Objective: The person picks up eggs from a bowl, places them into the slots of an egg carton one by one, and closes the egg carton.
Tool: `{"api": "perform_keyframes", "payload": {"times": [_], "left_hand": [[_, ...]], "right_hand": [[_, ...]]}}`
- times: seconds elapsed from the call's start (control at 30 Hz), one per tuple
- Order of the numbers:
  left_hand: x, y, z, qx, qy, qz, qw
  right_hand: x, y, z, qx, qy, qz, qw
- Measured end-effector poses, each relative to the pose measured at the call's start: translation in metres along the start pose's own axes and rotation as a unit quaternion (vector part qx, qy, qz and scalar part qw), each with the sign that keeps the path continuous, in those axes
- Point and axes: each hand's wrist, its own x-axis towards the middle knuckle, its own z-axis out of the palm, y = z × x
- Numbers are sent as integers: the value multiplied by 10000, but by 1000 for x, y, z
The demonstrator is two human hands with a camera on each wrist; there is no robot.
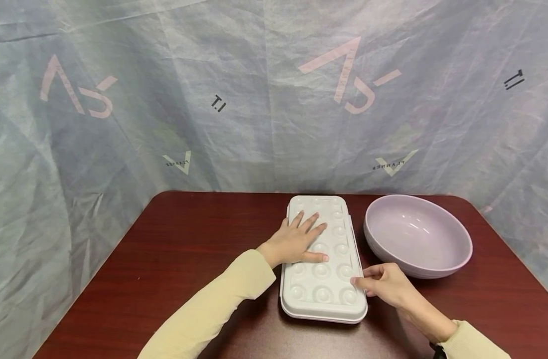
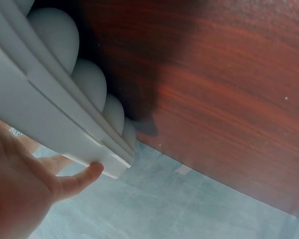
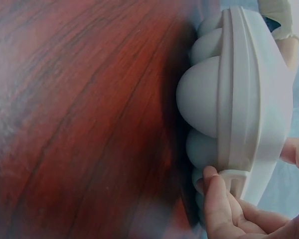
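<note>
A white lidded egg box [image 1: 309, 303] lies lengthwise on the table, round dimples across its top. My left hand [image 1: 296, 242] rests on the lid with its fingers spread. In the left wrist view that hand [image 2: 25, 184] touches the lid's edge, above the rounded cups [image 2: 92, 84] of the base. At the near right side, my right hand [image 1: 387, 284] pinches the box's edge, thumb on top. The right wrist view shows curled fingers [image 3: 220, 206] at a side latch [image 3: 234, 181] below the rim. The lid is down, so the inside is hidden.
A large pale purple bowl [image 1: 417, 234] stands to the right of the box, close to my right hand. The dark red wooden table [image 1: 189, 234] ends at a grey printed cloth [image 1: 238, 139] hanging behind it.
</note>
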Motion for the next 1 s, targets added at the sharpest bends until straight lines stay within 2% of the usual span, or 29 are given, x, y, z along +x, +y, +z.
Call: {"api": "perform_keyframes", "payload": {"times": [0.17, 0.33, 0.47, 0.67, 1.0], "left_hand": [[1, 1, 0, 87, 0, 14, 10000], [1, 2, 0, 147, -7, 7, 9999], [0, 1, -1, 176, 0, 1, 9998], [0, 0, -1, 136, -49, -20, 9999], [0, 2, -3, 159, -31, -38, 9999]], "right_hand": [[-2, 3, 0, 222, -34, 21, 9997], [-3, 7, -3, 475, -411, -256, 9977], [-2, 11, -6, 840, -708, -321, 9934], [1, 18, -7, 1414, -1053, -92, 9843], [1, 23, -7, 1673, -1426, -287, 9751]]}}
